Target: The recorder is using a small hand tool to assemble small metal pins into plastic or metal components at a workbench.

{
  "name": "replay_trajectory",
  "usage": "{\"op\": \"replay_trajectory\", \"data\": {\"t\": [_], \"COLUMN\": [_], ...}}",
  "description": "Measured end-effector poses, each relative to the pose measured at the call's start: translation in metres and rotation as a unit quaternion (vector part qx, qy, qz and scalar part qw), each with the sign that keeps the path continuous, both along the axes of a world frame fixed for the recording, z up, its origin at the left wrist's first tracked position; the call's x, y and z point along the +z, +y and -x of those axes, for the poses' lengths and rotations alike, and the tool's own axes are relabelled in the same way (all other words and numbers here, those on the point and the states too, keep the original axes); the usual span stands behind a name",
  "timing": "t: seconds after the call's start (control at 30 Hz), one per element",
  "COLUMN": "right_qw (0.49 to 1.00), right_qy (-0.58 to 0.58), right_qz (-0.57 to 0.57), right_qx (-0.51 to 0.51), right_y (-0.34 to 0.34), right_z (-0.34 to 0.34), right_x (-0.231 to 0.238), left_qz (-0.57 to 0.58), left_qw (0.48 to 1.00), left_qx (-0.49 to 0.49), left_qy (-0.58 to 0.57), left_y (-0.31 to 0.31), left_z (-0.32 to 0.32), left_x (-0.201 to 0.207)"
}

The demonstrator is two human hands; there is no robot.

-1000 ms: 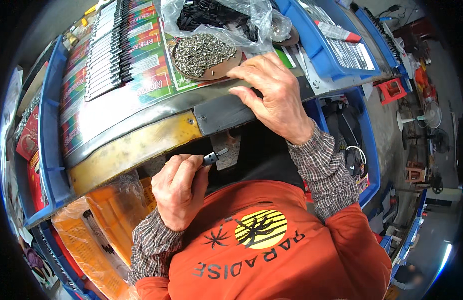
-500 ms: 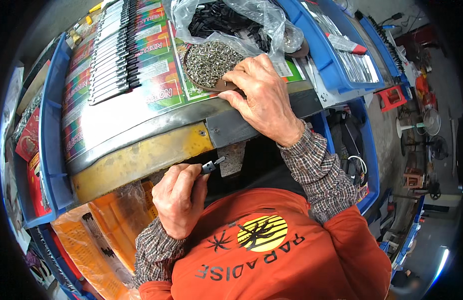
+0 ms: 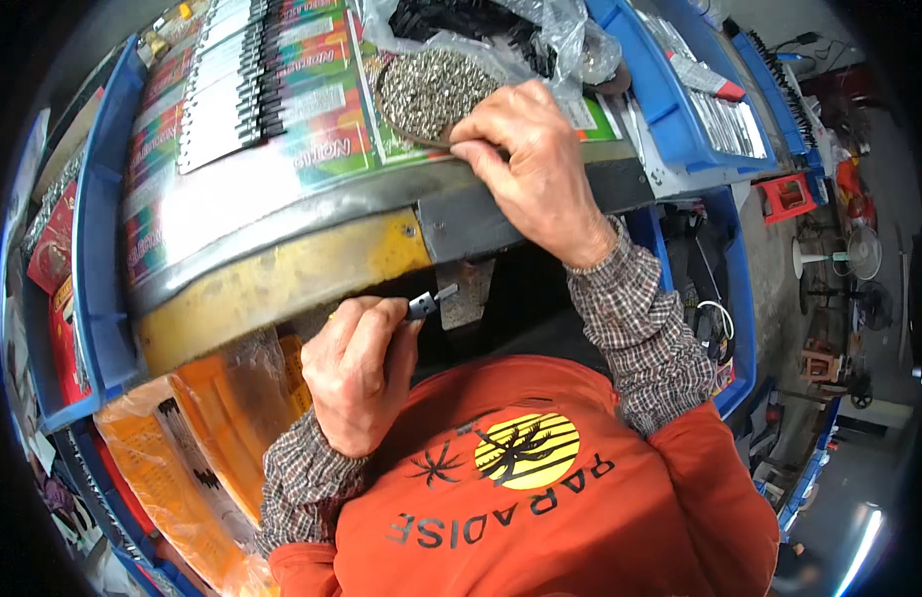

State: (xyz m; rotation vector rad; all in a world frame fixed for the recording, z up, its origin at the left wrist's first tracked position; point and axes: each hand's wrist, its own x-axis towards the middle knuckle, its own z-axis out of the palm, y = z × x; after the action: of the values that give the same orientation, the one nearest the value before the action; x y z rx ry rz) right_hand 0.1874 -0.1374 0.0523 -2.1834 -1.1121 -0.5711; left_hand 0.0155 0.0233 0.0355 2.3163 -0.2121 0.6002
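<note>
From the left fingertips (image 3: pixel 393 309) juts a grey piece (image 3: pixel 422 305).

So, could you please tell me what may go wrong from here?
The right hand is at the rim of the heaped dish; a bump might spill the small metal pieces. The left hand holds a small grey part in front of the table edge, so a slip could perhaps drop it below.
</note>
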Motion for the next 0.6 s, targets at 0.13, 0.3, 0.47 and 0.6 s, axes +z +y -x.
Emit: {"op": "replay_trajectory", "data": {"t": [0.13,0.3,0.47,0.6], "right_qw": [1.0,0.998,0.983,0.974], "right_qy": [-0.004,0.023,0.142,0.162], "right_qz": [-0.019,-0.051,-0.107,-0.151], "right_qx": [-0.005,0.012,0.043,0.053], "right_y": [-0.002,-0.007,-0.01,-0.018], "right_z": [0.001,0.009,0.024,0.033], "right_x": [-0.001,0.001,0.006,0.01], "left_qz": [0.014,0.023,0.022,0.03], "left_qw": [1.0,0.999,1.0,0.999], "left_qx": [0.002,-0.002,-0.005,-0.012], "left_qy": [0.02,0.027,0.021,0.035], "left_y": [-0.002,-0.003,-0.004,-0.006], "left_z": [0.002,0.005,0.007,0.008], "left_x": [0.006,0.007,0.008,0.01]}}
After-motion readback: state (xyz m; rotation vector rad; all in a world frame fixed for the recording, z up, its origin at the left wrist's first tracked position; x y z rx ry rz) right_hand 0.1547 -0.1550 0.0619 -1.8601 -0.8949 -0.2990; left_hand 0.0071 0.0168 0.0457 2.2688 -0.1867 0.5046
